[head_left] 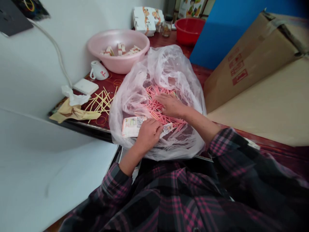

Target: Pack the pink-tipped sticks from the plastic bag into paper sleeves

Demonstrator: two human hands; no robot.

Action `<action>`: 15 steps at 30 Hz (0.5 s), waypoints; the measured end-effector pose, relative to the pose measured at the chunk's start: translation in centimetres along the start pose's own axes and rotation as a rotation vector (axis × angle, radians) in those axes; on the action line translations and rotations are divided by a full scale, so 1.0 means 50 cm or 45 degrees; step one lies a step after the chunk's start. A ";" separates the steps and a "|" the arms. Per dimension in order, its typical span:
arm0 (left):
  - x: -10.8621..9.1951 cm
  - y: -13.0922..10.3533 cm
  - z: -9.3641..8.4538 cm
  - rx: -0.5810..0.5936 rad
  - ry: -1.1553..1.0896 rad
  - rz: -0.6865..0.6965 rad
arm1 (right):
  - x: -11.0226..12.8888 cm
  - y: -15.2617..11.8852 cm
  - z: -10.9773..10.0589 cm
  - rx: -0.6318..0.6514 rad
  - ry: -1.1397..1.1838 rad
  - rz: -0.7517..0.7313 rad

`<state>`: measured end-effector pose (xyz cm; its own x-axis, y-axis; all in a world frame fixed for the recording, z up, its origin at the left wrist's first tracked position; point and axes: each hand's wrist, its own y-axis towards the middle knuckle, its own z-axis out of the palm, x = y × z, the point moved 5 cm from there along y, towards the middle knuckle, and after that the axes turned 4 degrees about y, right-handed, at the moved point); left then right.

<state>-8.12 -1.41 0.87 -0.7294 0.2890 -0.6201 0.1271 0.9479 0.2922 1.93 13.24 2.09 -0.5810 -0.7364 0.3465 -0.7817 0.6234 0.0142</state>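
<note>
A large clear plastic bag [190,77] lies spread open in front of me, with a heap of thin pink sticks [154,102] inside it and a few pale ones among them. My right hand [172,105] rests palm down on the heap, fingers stretched out. Nearer to me, my left hand [150,132] has its fingers curled on a flat printed paper packet [131,126], which shows on both sides of the hand. The left fingertips are partly hidden.
Yellow sticks [103,102], a white cup [99,71] and a notepad [85,86] lie left. Behind stand a pink basin [116,64] holding small packets, white boxes [145,21], a jar [167,27] and a red basin [188,35]. A cardboard box [241,61] blocks the right.
</note>
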 end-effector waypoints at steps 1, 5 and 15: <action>0.001 -0.001 0.004 -0.004 0.029 0.007 | 0.006 0.008 0.004 0.060 -0.054 -0.015; 0.003 -0.006 0.010 -0.019 0.105 0.030 | 0.027 0.014 -0.003 0.144 -0.267 -0.089; 0.006 -0.005 0.012 -0.040 0.130 0.055 | 0.037 -0.015 -0.001 0.082 -0.476 -0.075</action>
<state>-7.96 -1.48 0.19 -0.7883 0.3131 -0.5296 0.1401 0.9295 0.3411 1.43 11.42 2.78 -0.5677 -0.8230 -0.0192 -0.8221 0.5680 -0.0394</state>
